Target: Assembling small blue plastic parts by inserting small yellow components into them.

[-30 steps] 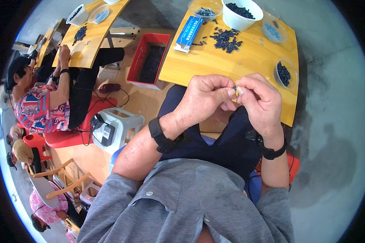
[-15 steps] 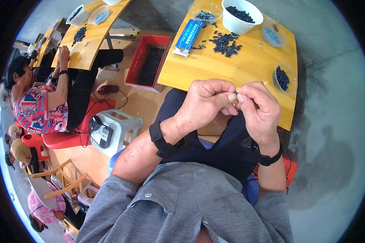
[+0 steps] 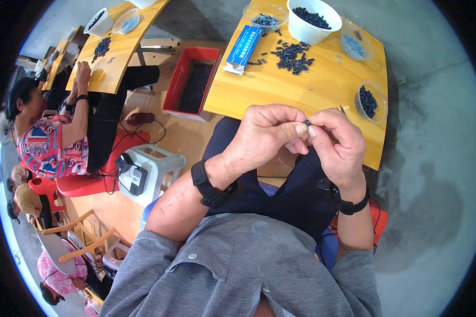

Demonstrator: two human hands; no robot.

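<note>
Above my lap, just off the table's near edge, both hands meet fingertip to fingertip. My left hand (image 3: 267,134) is closed in a pinch of thumb and forefinger on a small dark piece (image 3: 308,122). From the other side my right hand (image 3: 337,140) pinches the same piece, its thumb and forefinger nearly hiding it. The piece is too small and covered to tell its kind. On the table ahead lies a loose pile of short black cylindrical parts (image 3: 293,59). Nearest my right hand stands a clear round tub (image 3: 376,117) of similar black parts (image 3: 368,103).
The yellow table (image 3: 259,98) also bears a white bowl (image 3: 308,36) of black parts, a blue-and-white box (image 3: 244,48), a clear tub with mixed parts (image 3: 265,20) and one with pale blue bits (image 3: 353,47). A red bin (image 3: 172,87) and white stool (image 3: 166,161) stand left; people sit beyond.
My hands stay together with only slight finger movement. The dark piece between the fingertips shows a little more now, and the view has shifted slightly.
</note>
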